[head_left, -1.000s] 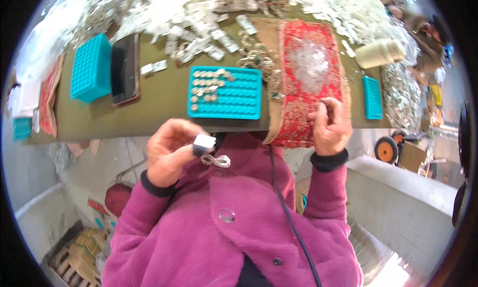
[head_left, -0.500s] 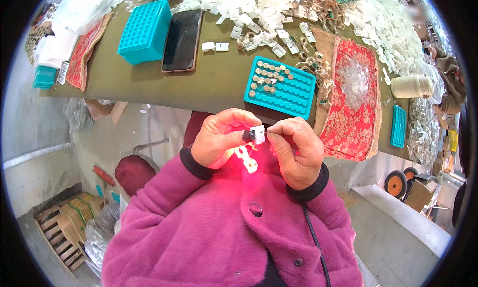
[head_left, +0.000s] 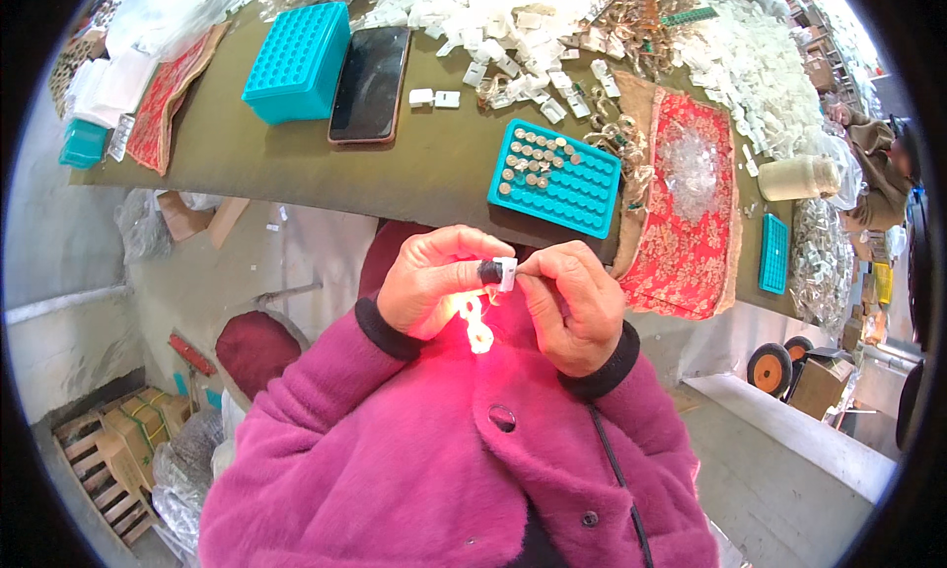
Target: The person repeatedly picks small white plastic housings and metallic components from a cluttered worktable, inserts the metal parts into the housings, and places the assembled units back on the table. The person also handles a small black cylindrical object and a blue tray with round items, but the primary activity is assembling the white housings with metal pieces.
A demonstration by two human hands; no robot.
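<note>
My left hand (head_left: 434, 282) and my right hand (head_left: 570, 302) meet in front of my chest, both pinching a small white plastic part (head_left: 505, 272) with a dark cap on its left end. A little glowing loop (head_left: 477, 326) hangs under it between my palms. Beyond my hands, at the table's near edge, lies a teal tray (head_left: 567, 188) with several small round metal pieces in its left rows.
On the olive table (head_left: 296, 164) lie a dark phone (head_left: 370, 70), a teal block (head_left: 296, 60), a red patterned cloth (head_left: 691, 203) with clear bits, a heap of white plastic parts (head_left: 513, 16) and a white jar (head_left: 797, 178). Another person (head_left: 883, 164) sits far right.
A second ago my hands were apart, the left holding the part and the right on the red cloth. Now both are together on the part, and the loop glows.
</note>
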